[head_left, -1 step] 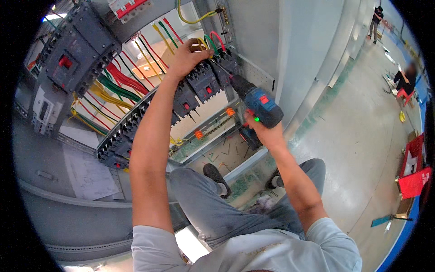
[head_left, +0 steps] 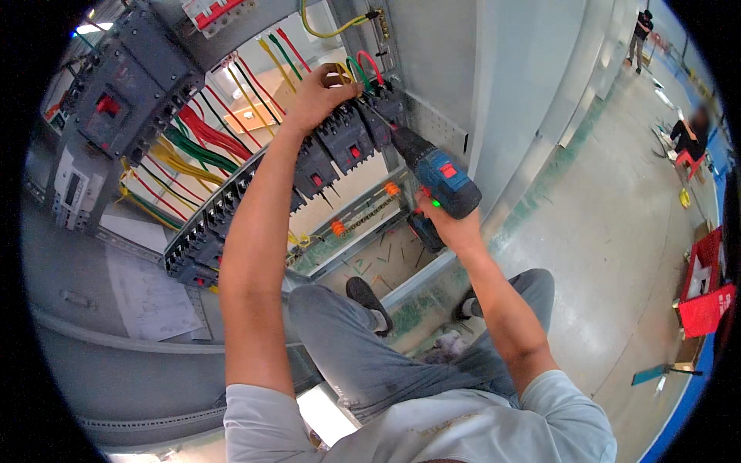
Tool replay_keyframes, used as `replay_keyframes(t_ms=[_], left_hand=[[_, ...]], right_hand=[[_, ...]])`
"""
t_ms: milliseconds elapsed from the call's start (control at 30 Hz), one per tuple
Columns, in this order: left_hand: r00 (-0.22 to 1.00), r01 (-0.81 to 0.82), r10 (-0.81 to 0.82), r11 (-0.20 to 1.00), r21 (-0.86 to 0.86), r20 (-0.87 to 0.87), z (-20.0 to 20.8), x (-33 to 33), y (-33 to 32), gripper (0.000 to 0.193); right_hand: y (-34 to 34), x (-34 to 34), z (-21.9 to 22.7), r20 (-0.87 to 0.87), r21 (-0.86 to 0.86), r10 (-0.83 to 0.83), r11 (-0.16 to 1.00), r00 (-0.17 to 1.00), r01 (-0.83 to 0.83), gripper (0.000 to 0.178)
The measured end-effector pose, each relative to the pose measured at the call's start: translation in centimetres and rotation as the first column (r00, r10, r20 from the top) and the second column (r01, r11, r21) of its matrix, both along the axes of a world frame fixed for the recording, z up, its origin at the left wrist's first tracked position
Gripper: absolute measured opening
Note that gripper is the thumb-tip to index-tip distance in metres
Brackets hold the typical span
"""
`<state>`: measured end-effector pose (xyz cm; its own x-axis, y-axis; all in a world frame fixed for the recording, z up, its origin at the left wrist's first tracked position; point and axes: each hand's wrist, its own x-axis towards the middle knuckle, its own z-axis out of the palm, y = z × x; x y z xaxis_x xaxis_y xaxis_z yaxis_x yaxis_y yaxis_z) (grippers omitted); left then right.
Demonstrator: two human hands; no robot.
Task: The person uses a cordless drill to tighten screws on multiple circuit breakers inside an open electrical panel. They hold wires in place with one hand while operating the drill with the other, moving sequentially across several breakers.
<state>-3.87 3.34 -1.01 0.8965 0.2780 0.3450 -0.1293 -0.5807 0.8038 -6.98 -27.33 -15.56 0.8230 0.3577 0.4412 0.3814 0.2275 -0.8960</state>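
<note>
My right hand (head_left: pixel 454 225) grips a blue and black cordless drill (head_left: pixel 446 179) by its handle, with a small green light on near the fingers. Its long thin bit reaches up and left to the terminals of the end circuit breaker (head_left: pixel 380 116) in a row of black breakers. At the top of that row, my left hand (head_left: pixel 318 100) pinches a yellow wire (head_left: pixel 345 72) at the terminals; the fingertips partly hide the wire's end. Beside those fingers, a green wire (head_left: pixel 352 63) and a red wire (head_left: pixel 372 59) loop into the end breaker.
A large breaker (head_left: pixel 116 100) sits at upper left, with bundled red, green and yellow wires (head_left: pixel 208 147) beside it. Orange insulators (head_left: pixel 338 228) line a lower rail. A paper drawing (head_left: pixel 150 297) lies at left. Two people and a red bin (head_left: pixel 704 266) are off to the right.
</note>
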Motion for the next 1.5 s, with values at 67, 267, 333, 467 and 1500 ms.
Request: replay_keyframes(t_ms=[67, 267, 333, 467, 1500], left_hand=[[1.0, -0.02, 0.022, 0.998, 0.054, -0.023, 0.3, -0.2, 0.1, 0.08], [1.0, -0.023, 0.024, 0.992, 0.126, -0.007, 0.2, -0.2, 0.1, 0.068], [1.0, -0.024, 0.026, 0.993, 0.118, -0.01, 0.2, -0.3, 0.1, 0.057], [0.997, -0.064, 0.071, 0.985, 0.161, -0.039, 0.9, -0.7, -1.0, 0.065], [0.797, -0.574, 0.542, 0.817, 0.051, 0.267, 1.2, -0.6, 3.0, 0.06]], right_hand=[[0.0, -0.3, 0.2, 0.034, -0.018, -0.008, 1.0, 0.999, 0.008, 0.014], [0.2, 0.6, 0.5, -0.045, 0.042, 0.058, 0.998, 0.997, -0.057, 0.012], [0.1, 0.6, 0.7, -0.034, -0.006, 0.036, 0.999, 0.999, -0.036, 0.012], [0.1, 0.4, 1.3, -0.018, -0.048, 0.012, 0.999, 1.0, -0.012, 0.012], [-4.1, -3.3, 1.5, -0.202, 0.146, 0.165, 0.98, 0.965, -0.137, 0.024]])
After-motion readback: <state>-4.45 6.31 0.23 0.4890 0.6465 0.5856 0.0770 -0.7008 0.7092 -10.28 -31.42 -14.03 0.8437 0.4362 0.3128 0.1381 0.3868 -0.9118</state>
